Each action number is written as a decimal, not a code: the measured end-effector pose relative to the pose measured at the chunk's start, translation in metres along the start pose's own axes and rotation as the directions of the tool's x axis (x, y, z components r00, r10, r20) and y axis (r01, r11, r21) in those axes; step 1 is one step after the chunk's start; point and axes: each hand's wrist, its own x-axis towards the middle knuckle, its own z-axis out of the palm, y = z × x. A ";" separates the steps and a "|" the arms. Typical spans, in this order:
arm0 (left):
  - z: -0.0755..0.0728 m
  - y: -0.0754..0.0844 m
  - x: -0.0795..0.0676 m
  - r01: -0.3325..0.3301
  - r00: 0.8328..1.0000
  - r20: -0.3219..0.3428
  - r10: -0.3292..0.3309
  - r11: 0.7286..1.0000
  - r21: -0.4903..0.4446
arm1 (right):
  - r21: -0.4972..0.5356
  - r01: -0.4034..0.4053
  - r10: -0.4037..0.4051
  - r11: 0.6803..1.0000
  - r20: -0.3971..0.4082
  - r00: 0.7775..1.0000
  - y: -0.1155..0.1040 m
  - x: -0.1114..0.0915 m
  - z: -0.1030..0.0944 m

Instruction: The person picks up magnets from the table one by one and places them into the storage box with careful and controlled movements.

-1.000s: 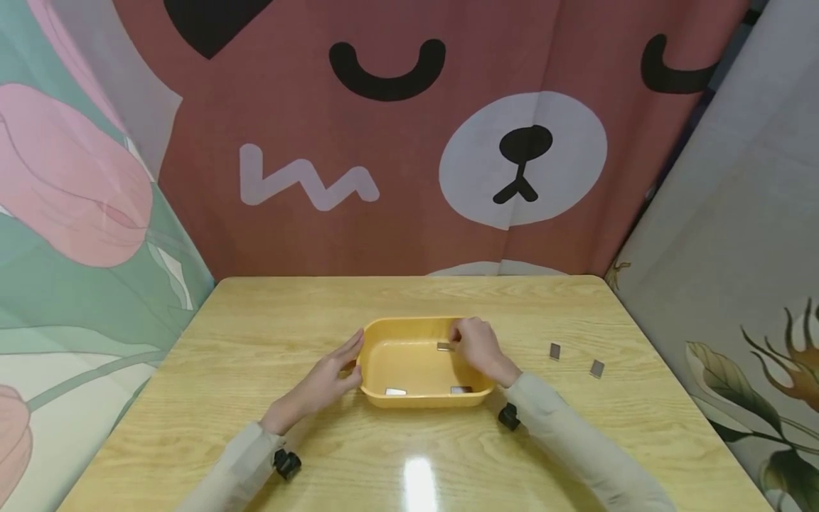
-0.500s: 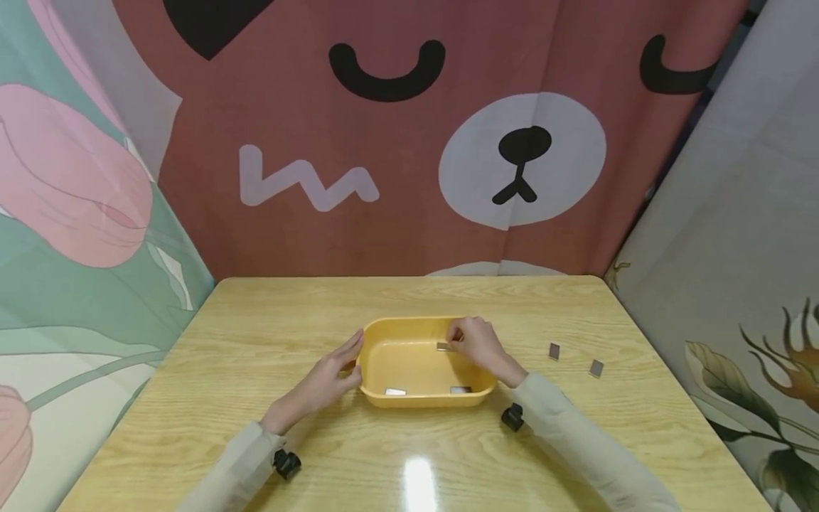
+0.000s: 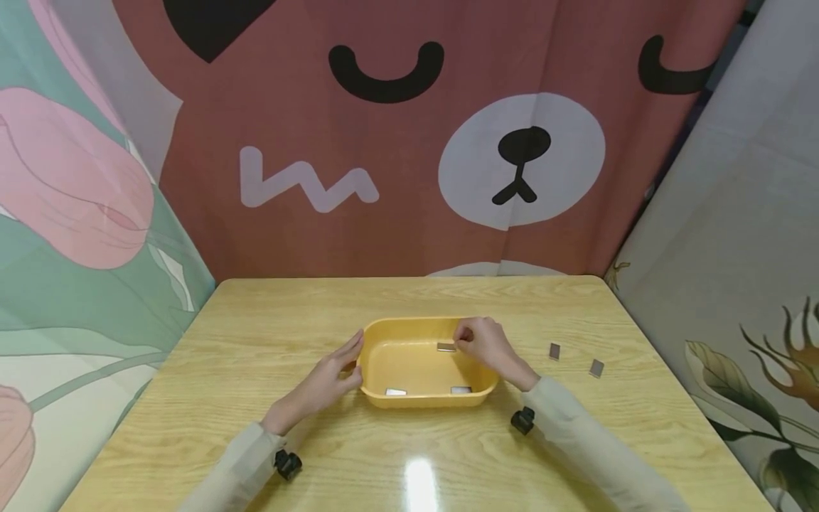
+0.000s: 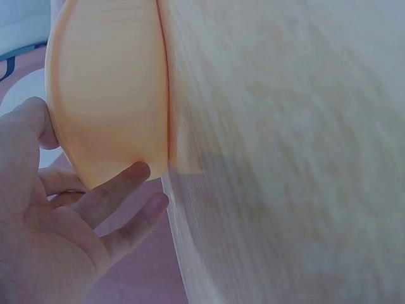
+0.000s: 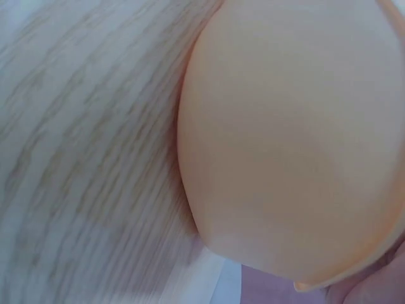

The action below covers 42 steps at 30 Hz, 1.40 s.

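Observation:
A yellow plastic basin [image 3: 403, 366] stands on the wooden table. My left hand [image 3: 326, 377] rests at its left end. In the left wrist view the thumb meets the rim and a nearly straight finger [image 4: 114, 196] touches the outer wall. Over the far right part of the basin is my right hand [image 3: 488, 347], fingers curled, with nothing visible between them. Its fingertips are right beside a small flat rectangular piece [image 3: 446, 348] on the basin's floor. Two similar pieces lie along the near wall, a bright left piece [image 3: 396, 392] and a greyer right piece [image 3: 461, 390].
To the right of the basin, two dark flat pieces lie on the table [image 3: 409, 444]: a nearer-in piece [image 3: 554, 351] and a farther-right piece [image 3: 596, 368]. Patterned curtains enclose the table at the back and sides, including a bear-print curtain [image 3: 288, 242].
My right hand has drawn slightly right, uncovering the end of the small piece it overlapped, which stays in place. The left hand and the basin have not moved.

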 end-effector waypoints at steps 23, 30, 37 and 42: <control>0.001 -0.001 -0.002 -0.034 0.999 -0.024 0.034 0.999 0.008 | 0.045 -0.042 0.041 0.998 0.012 0.999 -0.002 -0.009 -0.014; 0.000 0.001 0.000 -0.013 1.000 -0.012 0.013 1.000 0.010 | 0.039 -0.067 0.067 0.997 0.011 0.998 -0.002 -0.009 -0.018; -0.001 0.002 0.000 0.022 1.000 0.008 -0.022 1.000 -0.008 | 0.056 -0.059 0.058 0.997 0.019 0.998 -0.001 -0.012 -0.022; 0.000 0.002 -0.001 0.033 0.999 0.014 -0.033 0.999 -0.023 | 0.069 -0.063 0.061 0.996 0.027 0.998 0.002 -0.014 -0.024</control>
